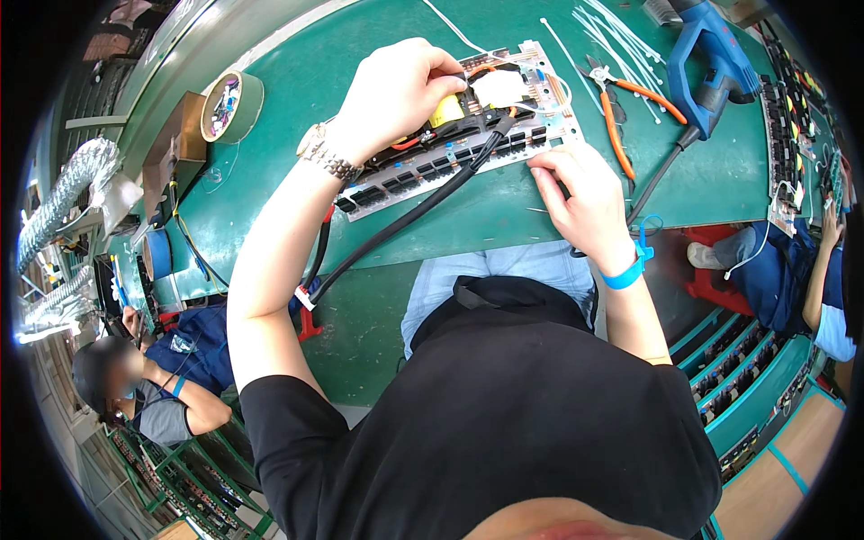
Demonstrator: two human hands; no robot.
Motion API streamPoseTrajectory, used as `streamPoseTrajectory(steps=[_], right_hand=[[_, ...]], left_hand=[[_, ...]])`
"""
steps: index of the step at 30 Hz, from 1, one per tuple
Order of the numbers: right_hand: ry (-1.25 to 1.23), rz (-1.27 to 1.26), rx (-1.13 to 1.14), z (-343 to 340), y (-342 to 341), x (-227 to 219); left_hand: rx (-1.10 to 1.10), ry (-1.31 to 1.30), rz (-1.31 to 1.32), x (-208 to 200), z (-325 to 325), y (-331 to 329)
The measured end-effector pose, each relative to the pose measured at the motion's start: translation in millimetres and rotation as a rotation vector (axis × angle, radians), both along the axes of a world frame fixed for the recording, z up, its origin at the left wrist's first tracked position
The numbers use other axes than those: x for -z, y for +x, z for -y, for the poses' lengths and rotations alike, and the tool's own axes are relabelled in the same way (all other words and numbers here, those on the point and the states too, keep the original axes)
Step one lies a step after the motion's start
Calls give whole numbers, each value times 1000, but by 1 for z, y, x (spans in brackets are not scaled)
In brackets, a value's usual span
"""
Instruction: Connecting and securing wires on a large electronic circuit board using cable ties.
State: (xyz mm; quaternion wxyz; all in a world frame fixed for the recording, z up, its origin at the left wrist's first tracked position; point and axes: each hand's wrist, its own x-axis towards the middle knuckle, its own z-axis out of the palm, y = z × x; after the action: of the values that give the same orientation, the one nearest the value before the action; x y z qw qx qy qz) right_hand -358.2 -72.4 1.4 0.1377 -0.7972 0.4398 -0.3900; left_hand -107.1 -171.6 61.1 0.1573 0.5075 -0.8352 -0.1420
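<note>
A long circuit board with rows of black parts lies slanted on the green bench in front of me. My left hand, a watch on its wrist, reaches over the board with thumb and forefinger pinched beside a yellow-wrapped part; what they grip is too small to make out. Near the board's right end, my right hand has its fingers curled and thumb close to the forefinger, what they hold being hidden. A blue strap circles that wrist. Between the hands, a thick black cable runs off the board over the bench edge.
Orange-handled cutters lie right of the board, below loose white cable ties. A blue corded power tool rests beyond them. A round tub stands at left. Other boards line the right. Co-workers sit on both sides.
</note>
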Motion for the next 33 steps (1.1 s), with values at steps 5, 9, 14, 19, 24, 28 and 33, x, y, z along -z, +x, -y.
streamPoseTrajectory(steps=[5, 9, 14, 19, 24, 28, 33], right_hand=[[6, 1, 4, -1, 0, 0], [10, 11, 7, -1, 0, 1], [12, 15, 7, -1, 1, 1], [4, -2, 11, -1, 0, 0], [-1, 7, 10, 0, 0, 1], [8, -6, 7, 0, 0, 1], [9, 17, 7, -1, 0, 1]], left_hand=[[26, 23, -51, 1, 2, 0], [100, -57, 81, -2, 4, 7], [68, 23, 5, 1, 6, 10], [67, -20, 40, 0, 6, 6], [16, 26, -25, 4, 4, 4], [-56, 134, -80, 2, 8, 3], [-43, 253, -21, -14, 15, 0]])
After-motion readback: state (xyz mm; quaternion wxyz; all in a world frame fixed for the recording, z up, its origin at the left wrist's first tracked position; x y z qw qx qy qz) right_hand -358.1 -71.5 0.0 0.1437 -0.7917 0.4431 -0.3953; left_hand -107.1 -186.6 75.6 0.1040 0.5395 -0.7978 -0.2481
